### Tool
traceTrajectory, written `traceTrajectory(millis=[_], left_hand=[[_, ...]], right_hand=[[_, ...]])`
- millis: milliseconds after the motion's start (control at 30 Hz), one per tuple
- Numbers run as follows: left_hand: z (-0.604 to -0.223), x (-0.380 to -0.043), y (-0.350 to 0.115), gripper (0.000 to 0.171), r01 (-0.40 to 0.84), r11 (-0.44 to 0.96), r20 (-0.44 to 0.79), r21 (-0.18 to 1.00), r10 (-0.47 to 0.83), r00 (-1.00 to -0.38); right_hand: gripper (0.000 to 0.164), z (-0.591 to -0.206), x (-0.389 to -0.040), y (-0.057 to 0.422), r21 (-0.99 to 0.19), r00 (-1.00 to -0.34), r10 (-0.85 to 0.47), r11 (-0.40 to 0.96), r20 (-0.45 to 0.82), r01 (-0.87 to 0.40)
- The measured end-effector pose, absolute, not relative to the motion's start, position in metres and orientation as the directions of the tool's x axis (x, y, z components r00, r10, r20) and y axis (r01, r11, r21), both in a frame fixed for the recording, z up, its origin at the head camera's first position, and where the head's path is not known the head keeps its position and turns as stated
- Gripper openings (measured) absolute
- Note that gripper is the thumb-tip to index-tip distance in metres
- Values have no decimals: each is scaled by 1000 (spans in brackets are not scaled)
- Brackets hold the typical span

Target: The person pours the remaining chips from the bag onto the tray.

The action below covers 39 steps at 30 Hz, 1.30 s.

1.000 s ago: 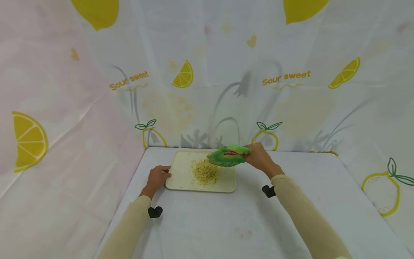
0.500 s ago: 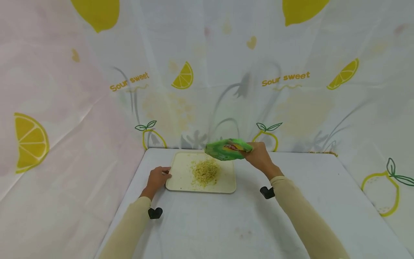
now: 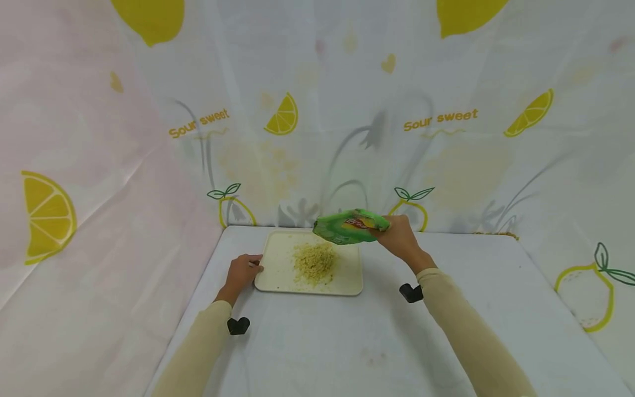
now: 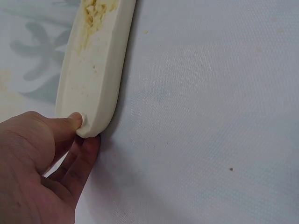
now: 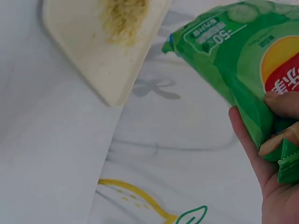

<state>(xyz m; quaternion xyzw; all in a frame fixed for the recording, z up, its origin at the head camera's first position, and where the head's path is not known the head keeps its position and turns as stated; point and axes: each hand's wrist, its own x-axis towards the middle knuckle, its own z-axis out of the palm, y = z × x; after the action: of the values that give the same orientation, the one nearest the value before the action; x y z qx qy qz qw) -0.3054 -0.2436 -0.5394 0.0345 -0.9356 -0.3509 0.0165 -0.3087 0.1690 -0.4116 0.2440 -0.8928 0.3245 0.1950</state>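
My left hand [image 3: 240,274] pinches the left end of a cream tray [image 3: 278,270]; in the left wrist view the thumb lies on the rim and fingers reach beneath it. A heap of crushed yellow chips [image 3: 313,263] covers the tray's middle, with loose crumbs around it. Over the tray's back right part, my right hand [image 3: 399,237] grips a green chip bag [image 3: 342,227] by one end, held roughly sideways. The right wrist view shows fingers and thumb curled on the crinkled bag. That bag hides the tray's back right corner, and its inside is not visible.
A white cloth-covered table [image 3: 317,342] carries the tray near its back edge. Lemon-printed curtains [image 3: 347,110] stand close behind it and on both sides. A small dark speck [image 4: 231,169] lies on the cloth in the left wrist view.
My right hand has raised the chip bag a little, up and away from the heap, and levelled it. The left hand and tray have kept their place.
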Motion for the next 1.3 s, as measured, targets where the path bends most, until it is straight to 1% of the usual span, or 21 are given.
traceTrajectory(millis=[100,200,333,433,567,633,700,767,833,933,1000,1067,1167,1233,1300], left_hand=[[-539,-305,-243,39,-45,749,13,661,-71,-997],[-538,-303,-243,39,-43,741,16,670,-72,-997],[-537,-303,-243,39,-48,735,16,677,-80,-997],[-537,-303,-243,39,-47,738,17,674,-79,-997],[-537,-303,-243,39,-52,735,12,676,-81,-997],[-537,-304,-243,40,-46,737,15,675,-76,-997],[-536,-304,-243,40,-51,738,10,672,-79,-997],[-536,-304,-242,40,-52,745,8,665,-77,-997],[-537,-304,-242,40,-58,747,2,662,-79,-997],[-537,-304,-243,41,-45,751,13,659,-71,-997],[-538,-304,-244,41,-41,753,17,657,-69,-997],[-539,-304,-244,40,-42,752,17,658,-71,-997],[-540,-304,-245,40,-37,750,24,661,-70,-997],[-541,-304,-245,40,-34,746,25,665,-68,-997],[-541,-303,-245,40,-39,744,17,667,-68,-997]], right_hand=[[6,-409,-308,169,-499,-817,-330,664,473,-557],[7,-411,-308,169,-482,-836,-365,691,410,-539],[8,-416,-309,170,-484,-854,-357,711,377,-511],[9,-415,-311,173,-467,-836,-346,707,426,-531],[7,-409,-311,173,-483,-812,-295,683,504,-548],[4,-411,-311,174,-506,-828,-282,682,484,-528],[4,-414,-311,174,-507,-853,-293,704,431,-498],[7,-418,-311,176,-499,-872,-308,725,381,-474],[11,-422,-311,176,-485,-878,-311,741,365,-464],[13,-424,-310,176,-470,-875,-311,750,371,-466],[7,-423,-308,176,-466,-863,-309,742,399,-482],[5,-421,-308,175,-498,-851,-286,711,440,-497],[7,-420,-307,175,-537,-839,-259,670,479,-513],[5,-422,-308,176,-547,-847,-258,669,465,-503],[6,-426,-308,177,-530,-862,-277,696,425,-484]])
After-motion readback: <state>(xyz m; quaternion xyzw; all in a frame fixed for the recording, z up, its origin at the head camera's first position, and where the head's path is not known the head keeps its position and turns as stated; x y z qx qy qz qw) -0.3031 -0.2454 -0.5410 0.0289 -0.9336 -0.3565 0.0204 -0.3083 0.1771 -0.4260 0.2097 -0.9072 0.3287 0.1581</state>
